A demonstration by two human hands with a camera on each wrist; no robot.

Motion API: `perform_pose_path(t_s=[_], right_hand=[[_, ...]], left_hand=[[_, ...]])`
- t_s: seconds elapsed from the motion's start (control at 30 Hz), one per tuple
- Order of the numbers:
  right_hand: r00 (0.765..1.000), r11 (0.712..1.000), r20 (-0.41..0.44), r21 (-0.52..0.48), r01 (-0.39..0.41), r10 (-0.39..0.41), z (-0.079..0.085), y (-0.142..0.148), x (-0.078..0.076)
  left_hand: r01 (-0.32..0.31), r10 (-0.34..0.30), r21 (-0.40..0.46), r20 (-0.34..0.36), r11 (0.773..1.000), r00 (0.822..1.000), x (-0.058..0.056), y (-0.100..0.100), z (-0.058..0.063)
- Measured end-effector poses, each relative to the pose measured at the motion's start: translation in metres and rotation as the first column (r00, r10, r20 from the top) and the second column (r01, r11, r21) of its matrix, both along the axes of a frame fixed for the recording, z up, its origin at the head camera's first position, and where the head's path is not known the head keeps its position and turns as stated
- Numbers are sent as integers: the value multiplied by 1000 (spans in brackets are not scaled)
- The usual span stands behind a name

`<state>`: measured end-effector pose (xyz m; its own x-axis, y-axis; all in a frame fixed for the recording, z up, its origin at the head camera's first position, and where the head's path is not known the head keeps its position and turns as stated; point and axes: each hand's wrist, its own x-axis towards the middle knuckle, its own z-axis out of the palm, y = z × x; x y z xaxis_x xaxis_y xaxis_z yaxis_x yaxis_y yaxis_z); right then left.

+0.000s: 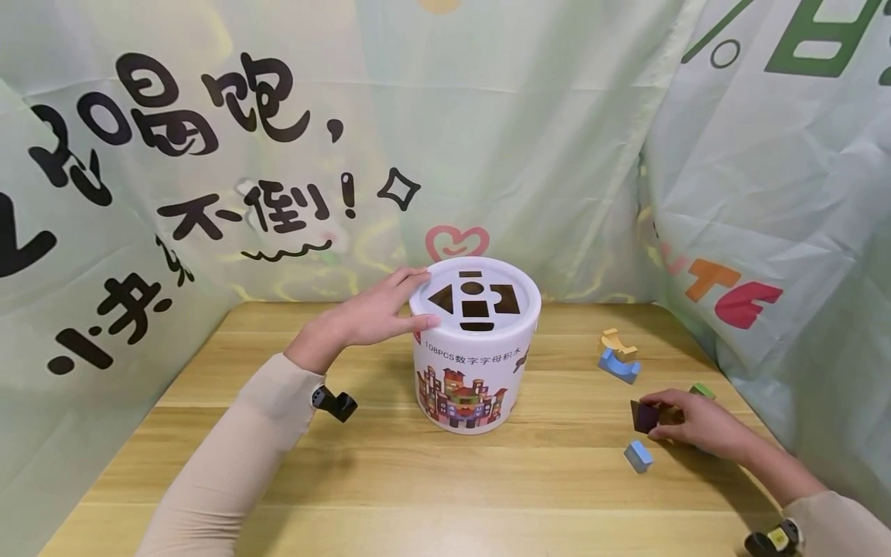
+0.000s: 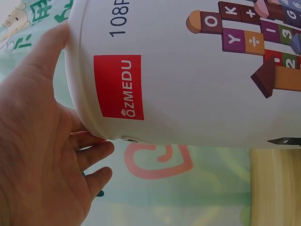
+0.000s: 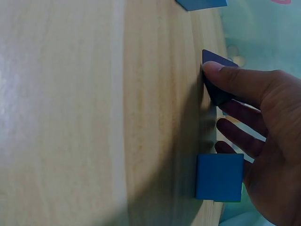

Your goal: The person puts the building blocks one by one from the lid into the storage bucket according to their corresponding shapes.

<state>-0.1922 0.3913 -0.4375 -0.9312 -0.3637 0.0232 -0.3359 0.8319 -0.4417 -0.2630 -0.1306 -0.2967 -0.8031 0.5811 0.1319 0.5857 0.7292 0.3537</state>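
Note:
A white bucket (image 1: 473, 379) with printed block pictures stands upright on the table, its lid (image 1: 452, 324) cut with several shaped holes. My left hand (image 1: 372, 309) rests against the lid's left rim, thumb and fingers spread; the left wrist view shows the hand (image 2: 51, 127) beside the rim. Between thumb and fingers, my right hand (image 1: 703, 422) pinches a dark purple triangular block (image 1: 643, 416). The right wrist view shows this block (image 3: 216, 87) tilted just over the table. A blue cube (image 3: 219, 176) sits near the curled lower fingers.
A small blue block (image 1: 638, 456) lies in front of the right hand. Behind it are a blue arch block (image 1: 618, 367) and a yellow arch block (image 1: 617, 345). A green block (image 1: 703, 391) is partly hidden by the hand. Printed cloth (image 1: 543, 155) hangs around the wooden table (image 1: 348, 480).

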Motion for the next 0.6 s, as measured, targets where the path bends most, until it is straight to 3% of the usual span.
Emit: perform_pose_path(t_s=[0.3, 0.6], right_hand=[[1000, 998, -28, 59, 9, -7, -2, 2, -2], [999, 999, -46, 46, 12, -10, -2, -2, 0]], left_hand=[[7, -7, -1, -2, 1000, 1000, -1, 0, -1], [5, -5, -3, -1, 1000, 1000, -1, 0, 0]])
